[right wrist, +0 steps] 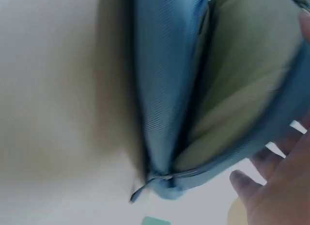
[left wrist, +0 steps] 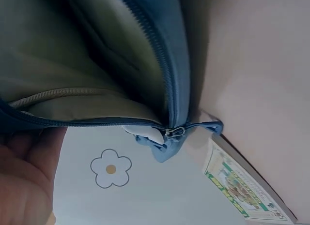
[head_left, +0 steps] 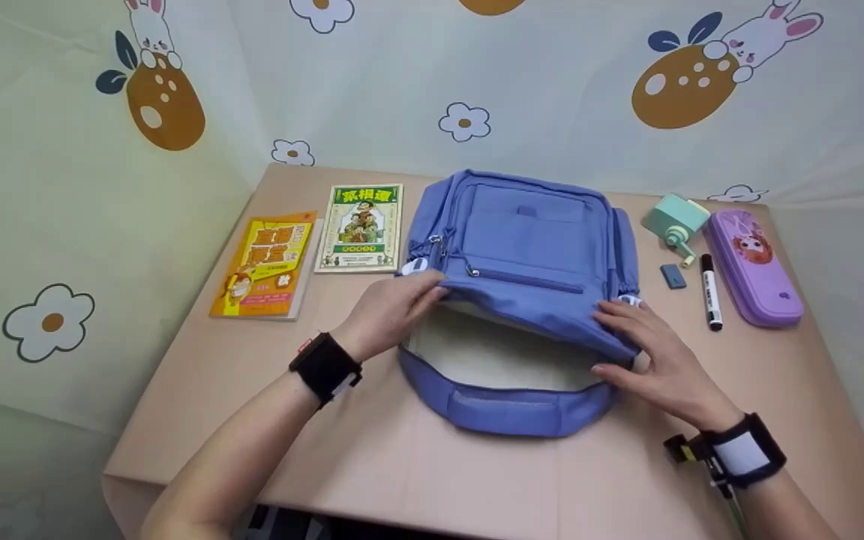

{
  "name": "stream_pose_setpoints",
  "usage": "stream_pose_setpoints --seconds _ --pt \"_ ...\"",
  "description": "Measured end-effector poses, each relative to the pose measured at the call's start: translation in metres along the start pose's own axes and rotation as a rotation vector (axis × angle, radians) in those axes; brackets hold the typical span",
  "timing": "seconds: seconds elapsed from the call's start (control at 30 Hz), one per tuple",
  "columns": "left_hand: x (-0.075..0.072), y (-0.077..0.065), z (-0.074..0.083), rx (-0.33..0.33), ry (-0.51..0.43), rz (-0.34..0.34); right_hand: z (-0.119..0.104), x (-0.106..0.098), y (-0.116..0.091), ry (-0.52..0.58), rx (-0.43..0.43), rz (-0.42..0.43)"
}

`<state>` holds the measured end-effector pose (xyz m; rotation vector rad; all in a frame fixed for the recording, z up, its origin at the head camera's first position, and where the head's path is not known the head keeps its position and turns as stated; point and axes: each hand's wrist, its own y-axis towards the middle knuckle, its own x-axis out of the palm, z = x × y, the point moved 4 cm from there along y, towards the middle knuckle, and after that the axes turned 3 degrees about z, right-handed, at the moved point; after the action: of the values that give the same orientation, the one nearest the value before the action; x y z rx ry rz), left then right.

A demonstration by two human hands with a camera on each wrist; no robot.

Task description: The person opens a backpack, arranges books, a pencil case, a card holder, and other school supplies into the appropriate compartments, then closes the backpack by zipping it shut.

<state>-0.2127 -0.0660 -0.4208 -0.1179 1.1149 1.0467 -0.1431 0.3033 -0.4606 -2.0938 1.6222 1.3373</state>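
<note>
A blue backpack lies front side up, its main compartment unzipped toward the person. The pale lining shows between the raised front panel and the lower rim. At the opening's left corner, my left hand grips the front panel's edge; the left wrist view shows its fingers behind the zipped edge. My right hand holds the same panel at the right corner. In the right wrist view, its fingers spread along the outside and the thumb is at the inner edge.
Left of the backpack lie an orange book and a green-bordered book. On the right are a mint-green crank sharpener, a blue eraser, a marker and a purple pencil case. Printed fabric walls enclose the table.
</note>
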Motion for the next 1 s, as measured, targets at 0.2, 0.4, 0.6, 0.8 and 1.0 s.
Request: stream_pose_setpoints --seconds 0.2,0.4,0.6,0.8,1.0 --pt "-0.011 0.017 0.000 -0.067 -0.018 0.050 0.023 -0.004 0.013 0.087 -0.031 0.079" --pt "-0.018 0.035 -0.003 -0.112 -0.055 0.107 0.034 -0.008 0.029 0.119 -0.025 0.174" --pt "-0.021 0.050 -0.007 -0.128 -0.072 0.155 0.045 -0.010 0.038 0.083 0.194 0.254" --pt "-0.018 0.069 -0.015 -0.185 -0.149 0.156 0.051 -0.015 0.050 0.070 0.329 0.266" --pt "-0.014 0.087 -0.031 -0.277 -0.261 0.148 0.055 -0.016 0.066 0.152 0.420 0.207"
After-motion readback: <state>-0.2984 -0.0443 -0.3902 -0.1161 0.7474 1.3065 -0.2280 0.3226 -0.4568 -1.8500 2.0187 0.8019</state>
